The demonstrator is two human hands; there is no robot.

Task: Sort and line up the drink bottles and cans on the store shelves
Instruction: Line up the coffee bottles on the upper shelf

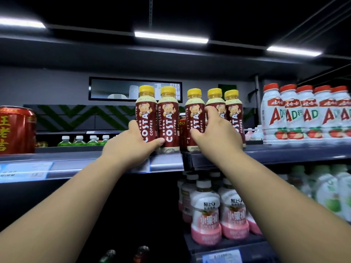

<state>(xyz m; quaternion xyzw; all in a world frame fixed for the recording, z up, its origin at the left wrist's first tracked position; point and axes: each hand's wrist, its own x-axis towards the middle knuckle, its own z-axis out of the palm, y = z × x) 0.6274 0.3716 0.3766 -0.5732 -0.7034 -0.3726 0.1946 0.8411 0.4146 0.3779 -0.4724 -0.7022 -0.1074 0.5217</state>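
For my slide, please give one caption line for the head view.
Left hand and right hand grasp Costa coffee bottles on the top shelf.

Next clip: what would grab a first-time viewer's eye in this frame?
Five yellow-capped Costa Coffee bottles stand at the centre of the upper shelf, and both hands are on them: the left hand wraps the two on the left, the right hand grips among the three on the right. A red Wanglaoji can sits far left; white AD bottles line the right.
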